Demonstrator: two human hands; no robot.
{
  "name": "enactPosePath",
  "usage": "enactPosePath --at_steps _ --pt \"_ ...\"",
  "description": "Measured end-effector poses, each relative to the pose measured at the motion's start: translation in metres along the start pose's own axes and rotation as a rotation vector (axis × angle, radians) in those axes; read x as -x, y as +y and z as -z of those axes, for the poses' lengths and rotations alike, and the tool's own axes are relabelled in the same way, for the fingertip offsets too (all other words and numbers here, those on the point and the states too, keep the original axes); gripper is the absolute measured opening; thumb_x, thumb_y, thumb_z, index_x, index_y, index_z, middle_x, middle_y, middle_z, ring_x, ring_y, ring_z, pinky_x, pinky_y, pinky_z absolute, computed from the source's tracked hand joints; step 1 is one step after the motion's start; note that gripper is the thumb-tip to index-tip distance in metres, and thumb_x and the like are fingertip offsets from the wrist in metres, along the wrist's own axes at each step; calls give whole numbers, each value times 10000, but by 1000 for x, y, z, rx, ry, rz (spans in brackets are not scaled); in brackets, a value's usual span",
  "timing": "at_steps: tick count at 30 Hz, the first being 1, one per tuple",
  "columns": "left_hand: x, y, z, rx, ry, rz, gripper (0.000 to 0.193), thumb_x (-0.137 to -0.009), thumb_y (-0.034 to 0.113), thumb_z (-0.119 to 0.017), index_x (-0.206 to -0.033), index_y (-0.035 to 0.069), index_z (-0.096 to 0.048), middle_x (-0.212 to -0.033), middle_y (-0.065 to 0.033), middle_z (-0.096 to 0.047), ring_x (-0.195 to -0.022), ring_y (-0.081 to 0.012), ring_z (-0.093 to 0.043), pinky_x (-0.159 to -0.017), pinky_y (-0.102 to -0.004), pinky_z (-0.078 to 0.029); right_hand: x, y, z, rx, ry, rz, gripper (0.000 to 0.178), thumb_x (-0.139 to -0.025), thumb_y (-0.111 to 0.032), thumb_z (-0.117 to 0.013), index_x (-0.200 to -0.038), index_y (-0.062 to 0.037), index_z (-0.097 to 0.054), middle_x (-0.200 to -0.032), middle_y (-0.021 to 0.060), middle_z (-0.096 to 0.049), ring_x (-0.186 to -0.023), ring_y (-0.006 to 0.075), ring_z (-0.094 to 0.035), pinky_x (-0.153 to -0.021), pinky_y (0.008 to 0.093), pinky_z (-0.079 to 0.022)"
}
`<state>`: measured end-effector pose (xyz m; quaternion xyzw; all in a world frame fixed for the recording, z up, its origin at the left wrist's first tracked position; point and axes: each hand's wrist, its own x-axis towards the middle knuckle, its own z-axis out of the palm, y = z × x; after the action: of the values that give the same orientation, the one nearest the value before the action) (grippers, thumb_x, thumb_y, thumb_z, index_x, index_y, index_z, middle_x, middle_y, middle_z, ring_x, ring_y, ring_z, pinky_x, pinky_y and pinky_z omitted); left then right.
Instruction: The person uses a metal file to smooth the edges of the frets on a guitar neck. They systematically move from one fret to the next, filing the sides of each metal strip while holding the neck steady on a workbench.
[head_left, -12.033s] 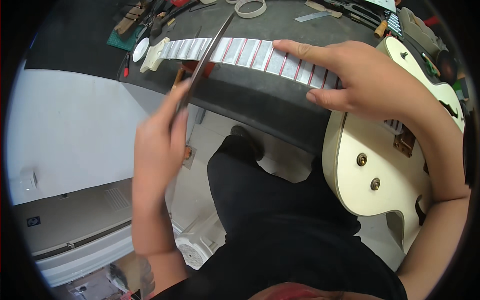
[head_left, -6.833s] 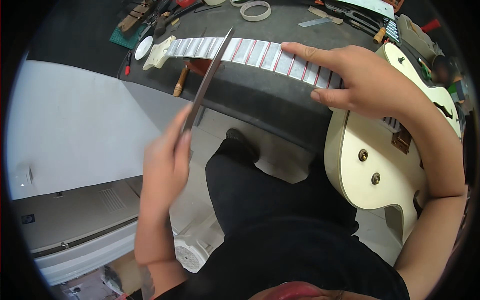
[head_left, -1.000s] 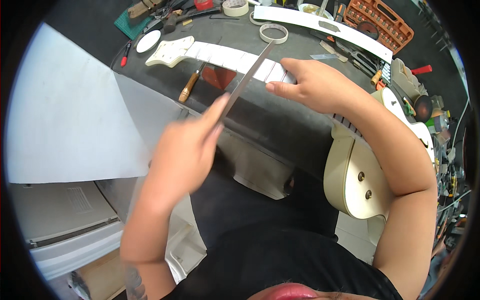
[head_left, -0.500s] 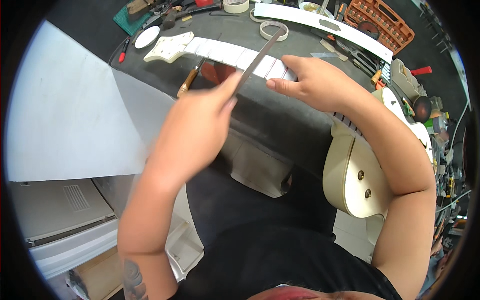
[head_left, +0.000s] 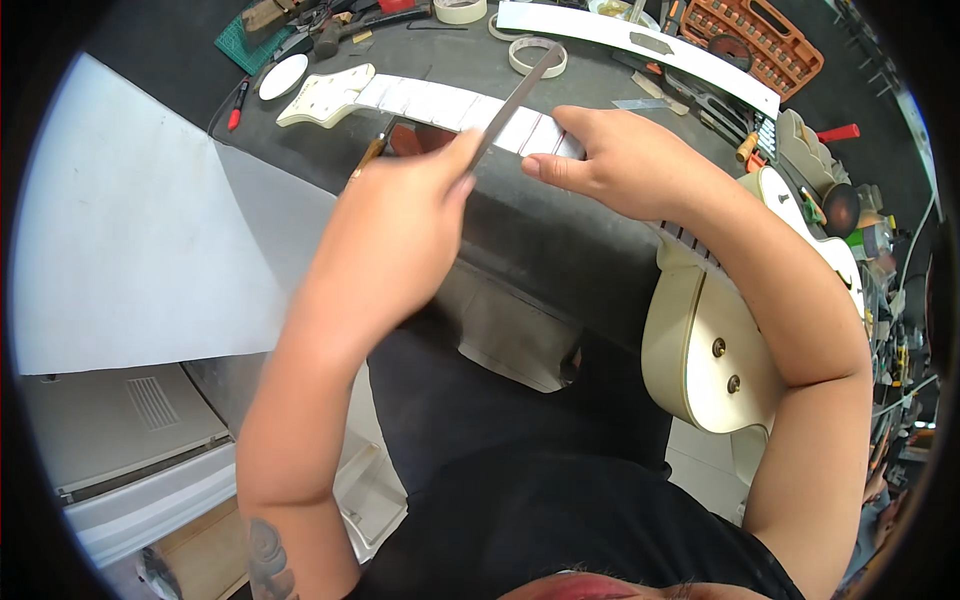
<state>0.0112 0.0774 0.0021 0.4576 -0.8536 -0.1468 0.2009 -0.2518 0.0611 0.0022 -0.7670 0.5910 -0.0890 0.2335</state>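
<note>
A cream electric guitar [head_left: 690,350] lies with its body at my right and its headstock [head_left: 325,95] toward the far left. White tape strips cover the fretboard [head_left: 435,103] between the frets. My left hand [head_left: 395,240], slightly blurred, is closed around a long, narrow metal file [head_left: 515,105]. The file slants across the neck, its far end over a roll of tape [head_left: 516,66]. My right hand [head_left: 635,165] grips the neck nearer the body, thumb on the near side and fingers over the far side, partly hidden.
A wooden-handled tool [head_left: 372,150] lies by the neck, partly behind my left hand. Farther back are a white dish [head_left: 284,77], a red marker [head_left: 237,107], a long white curved strip [head_left: 600,27] and an orange socket case [head_left: 770,50]. Several tools crowd the right side.
The whole view has shifted slightly. My left hand with the file has moved a little away from me and covers more of the wooden-handled tool. My right hand keeps its hold on the neck.
</note>
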Motion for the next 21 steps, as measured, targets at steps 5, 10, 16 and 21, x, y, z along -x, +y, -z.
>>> enactPosePath --at_steps 5,10,16,21 --pt "118 -1 24 8 -38 128 573 -1032 23 -710 -1590 142 -666 -878 -254 -718 -779 -451 -699 -730 -478 -553 0 2 0 -4 -1 -34 670 -1081 -615 -668 -1180 46 -706 -987 286 -767 -987 457 -753 -887 532 -568" --pt "63 -7 10 2 4 33 599 -1027 -27 -686 -1599 149 -662 -853 -266 -669 -718 -439 -623 -715 -384 -538 0 -6 3 28 -19 -45 681 -1063 -607 -660 -1245 44 -740 -1073 284 -803 -1052 446 -781 -943 528 -588" --pt "8 -2 -4 38 32 23 553 -1048 10 -689 -1586 136 -669 -853 -285 -673 -723 -435 -630 -714 -405 -527 -1 -2 -2 -7 11 -8 674 -1100 -635 -663 -1143 36 -690 -909 258 -722 -895 410 -716 -828 510 -542" --pt "124 -13 10 49 48 59 593 -1016 -46 -683 -1589 108 -669 -794 -258 -646 -691 -428 -627 -707 -372 -535 0 7 -6 -1 37 -19 685 -1091 -634 -672 -1137 49 -698 -928 268 -734 -914 416 -727 -841 510 -553"
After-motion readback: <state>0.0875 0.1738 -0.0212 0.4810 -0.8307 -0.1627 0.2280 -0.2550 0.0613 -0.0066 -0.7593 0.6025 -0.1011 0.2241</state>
